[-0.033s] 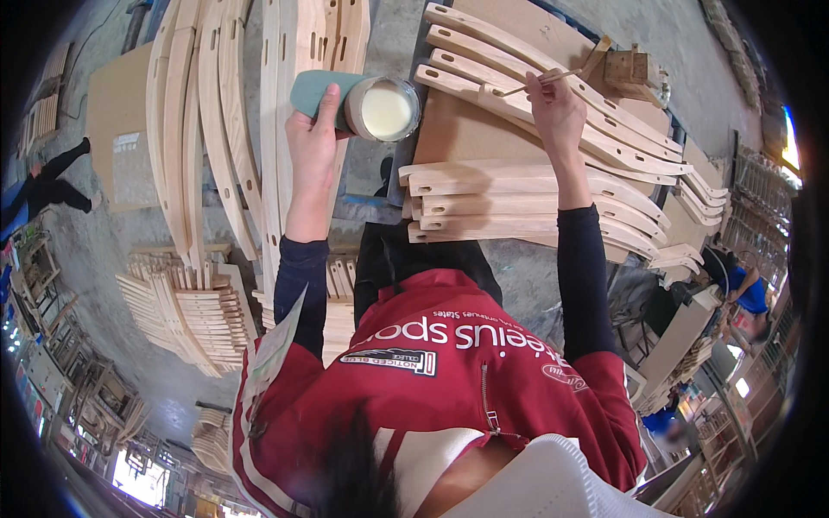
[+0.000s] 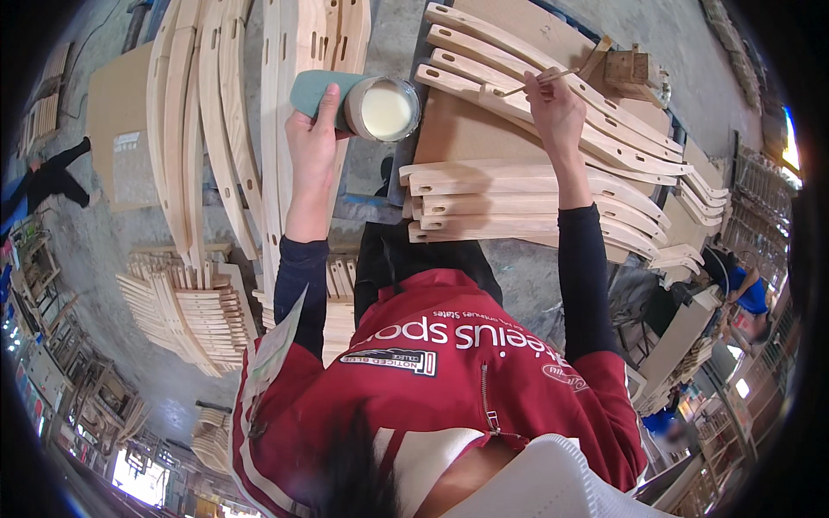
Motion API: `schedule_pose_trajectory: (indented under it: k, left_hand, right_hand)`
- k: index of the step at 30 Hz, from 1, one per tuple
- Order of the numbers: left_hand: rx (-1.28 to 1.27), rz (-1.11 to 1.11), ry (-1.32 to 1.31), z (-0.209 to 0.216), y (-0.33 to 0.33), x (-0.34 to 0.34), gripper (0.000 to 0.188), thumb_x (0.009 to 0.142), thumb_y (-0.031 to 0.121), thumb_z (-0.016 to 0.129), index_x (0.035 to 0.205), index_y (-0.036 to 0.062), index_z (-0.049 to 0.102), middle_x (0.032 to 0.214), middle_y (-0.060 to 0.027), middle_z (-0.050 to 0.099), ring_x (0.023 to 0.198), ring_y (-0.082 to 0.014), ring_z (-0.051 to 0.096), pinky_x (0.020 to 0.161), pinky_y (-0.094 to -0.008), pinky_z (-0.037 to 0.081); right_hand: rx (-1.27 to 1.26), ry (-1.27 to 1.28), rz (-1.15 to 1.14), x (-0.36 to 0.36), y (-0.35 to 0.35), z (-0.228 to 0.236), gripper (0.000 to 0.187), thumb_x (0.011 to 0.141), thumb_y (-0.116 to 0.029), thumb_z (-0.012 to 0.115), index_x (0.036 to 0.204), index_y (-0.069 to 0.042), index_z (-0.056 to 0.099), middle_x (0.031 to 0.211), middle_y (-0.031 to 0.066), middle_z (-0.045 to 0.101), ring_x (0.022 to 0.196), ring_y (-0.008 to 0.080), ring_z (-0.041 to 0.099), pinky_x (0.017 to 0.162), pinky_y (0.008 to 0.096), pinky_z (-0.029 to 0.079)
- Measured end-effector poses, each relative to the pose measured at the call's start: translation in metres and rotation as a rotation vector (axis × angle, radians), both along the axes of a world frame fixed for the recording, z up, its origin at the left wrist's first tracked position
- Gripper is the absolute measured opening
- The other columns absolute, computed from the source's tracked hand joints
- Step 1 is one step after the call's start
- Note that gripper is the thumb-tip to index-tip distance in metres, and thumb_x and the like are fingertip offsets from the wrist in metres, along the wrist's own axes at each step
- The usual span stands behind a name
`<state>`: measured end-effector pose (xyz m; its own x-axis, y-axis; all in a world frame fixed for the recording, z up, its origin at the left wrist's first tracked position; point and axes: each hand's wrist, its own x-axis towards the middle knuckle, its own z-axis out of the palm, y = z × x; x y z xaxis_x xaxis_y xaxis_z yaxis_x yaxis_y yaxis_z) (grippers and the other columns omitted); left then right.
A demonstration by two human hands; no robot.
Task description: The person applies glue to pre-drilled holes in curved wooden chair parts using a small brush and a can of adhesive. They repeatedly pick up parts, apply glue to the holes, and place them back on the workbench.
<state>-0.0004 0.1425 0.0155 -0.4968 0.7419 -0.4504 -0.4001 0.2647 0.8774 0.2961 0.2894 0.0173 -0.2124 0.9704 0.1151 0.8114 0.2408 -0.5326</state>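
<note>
My left hand [image 2: 315, 151] is wrapped round the green handle of a cup [image 2: 354, 107]. The cup is tilted, and its round mouth shows a creamy white liquid [image 2: 387, 114]. Between the fingertips of my right hand [image 2: 557, 112] is a thin wooden stick [image 2: 515, 90]. Its lower tip is at a slot near the end of a curved, pale wooden part [image 2: 496, 99]; I cannot tell whether it touches or enters the slot. Several similar slotted parts [image 2: 471, 41] lie side by side there on a brown board [image 2: 445, 129].
Nearer me, more curved parts [image 2: 492, 205] are stacked. Long slotted pieces [image 2: 177, 129] stand at the left, above a pile of shorter ones [image 2: 186, 311]. A small wooden box [image 2: 629, 69] sits at the far right of the board. Other people [image 2: 749, 289] are at both sides.
My right hand and the stick have shifted very slightly. My left hand and the cup look still. At the left edge, a person has moved a little.
</note>
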Motion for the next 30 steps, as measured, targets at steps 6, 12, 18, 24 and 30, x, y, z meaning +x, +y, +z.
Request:
schedule_pose_trajectory:
  k: [6,12,18,24,30]
  left_hand:
    - [-0.013,-0.008,0.000,0.005,-0.005,-0.002,0.030,0.096,0.030,0.065,0.112,0.0051,0.066,0.102,-0.0058,0.069,0.086,-0.0127,0.066,0.066,-0.0296,0.058]
    - [-0.008,0.008,0.024,0.004,-0.004,-0.002,0.031,0.096,0.031,0.065,0.113,0.0048,0.066,0.102,-0.0062,0.069,0.087,-0.0132,0.066,0.067,-0.0302,0.058]
    - [-0.002,-0.052,-0.022,0.007,-0.003,0.008,0.032,0.096,0.032,0.065,0.112,0.0044,0.066,0.101,-0.0065,0.069,0.083,-0.0144,0.068,0.063,-0.0299,0.058]
    - [-0.033,-0.144,-0.067,0.000,0.014,0.034,0.029,0.095,0.034,0.066,0.109,0.0081,0.067,0.091,-0.0036,0.071,0.073,-0.0125,0.068,0.056,-0.0267,0.056]
    - [0.023,-0.284,-0.107,0.017,0.040,0.082,0.027,0.095,0.035,0.066,0.105,0.0099,0.068,0.090,-0.0018,0.071,0.070,-0.0098,0.066,0.054,-0.0250,0.053]
  right_hand:
    - [-0.043,0.084,0.002,-0.006,0.001,0.001,0.027,0.093,-0.031,0.068,0.084,-0.005,0.066,0.071,0.0068,0.072,0.068,0.0148,0.072,0.063,0.0265,0.053]
    - [-0.034,0.073,-0.019,-0.004,0.005,-0.001,0.025,0.092,-0.027,0.070,0.085,-0.003,0.067,0.071,0.0067,0.072,0.069,0.0144,0.072,0.063,0.0260,0.053]
    - [-0.149,0.257,-0.041,0.005,0.002,0.008,0.024,0.094,-0.020,0.068,0.091,0.004,0.069,0.083,0.0105,0.074,0.075,0.0136,0.073,0.068,0.0237,0.055]
    - [-0.006,0.492,-0.031,0.032,-0.026,0.041,0.015,0.095,-0.010,0.065,0.098,0.005,0.065,0.091,0.0127,0.073,0.083,0.0159,0.072,0.073,0.0250,0.057]
    - [-0.025,0.826,0.027,0.014,-0.087,0.105,0.013,0.094,-0.008,0.066,0.097,0.004,0.065,0.089,0.0096,0.073,0.083,0.0163,0.071,0.072,0.0267,0.057]
